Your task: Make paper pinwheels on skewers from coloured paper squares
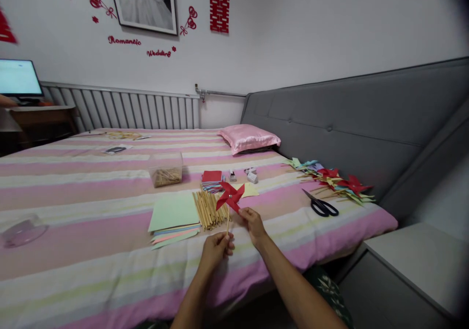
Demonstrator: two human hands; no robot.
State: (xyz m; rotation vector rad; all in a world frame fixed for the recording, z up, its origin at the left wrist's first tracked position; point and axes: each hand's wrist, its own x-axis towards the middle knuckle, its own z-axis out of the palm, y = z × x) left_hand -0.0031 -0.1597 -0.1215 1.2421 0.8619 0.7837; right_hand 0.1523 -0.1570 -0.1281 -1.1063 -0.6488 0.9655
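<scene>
Red pinwheel stands upright over the near part of the bed, held between the person's two hands. At the far left of the striped cover lies a clear plastic lid-like piece. Next comes a clear box with thin tan pieces in its lower part. Nearer the person, a stack of paper has pale green on top and blue, orange and pink edges below. Just beside it lies a bundle of sticks, with small paper squares, red uppermost, behind. The left hand pinches the pinwheel's stick between thumb and fingers. A yellow sheet lies behind the pinwheel, and a pink pillow sits farther back. The right hand has its fingertips at the lower right red blade; whether they pinch it, I cannot tell. Farther right lie black-handled scissors, then a pile of coloured pinwheels along the grey headboard.
</scene>
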